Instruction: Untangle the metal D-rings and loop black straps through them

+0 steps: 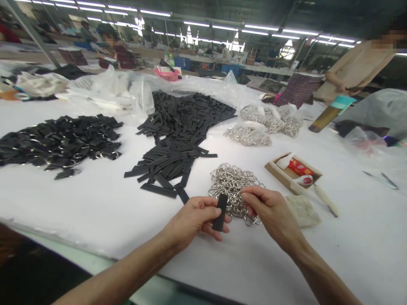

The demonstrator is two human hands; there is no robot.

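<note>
Far left of the rings (229,178), ringed strips (60,140) lie piled; nearer, bare strips (193,114) remain. Left hand (199,218) grips one strip (220,214); right hand (267,207) pinched, contents unclear.

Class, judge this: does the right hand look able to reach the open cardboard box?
Probably yes: the cardboard box sits just beyond the right hand, with only white tabletop visible between them.

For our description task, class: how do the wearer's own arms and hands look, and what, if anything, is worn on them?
The left forearm and right forearm are slim, tapering towards the wrists, with no sleeves in view. The left hand and right hand are ungloved. No watch, bracelet or ring can be made out.
</note>
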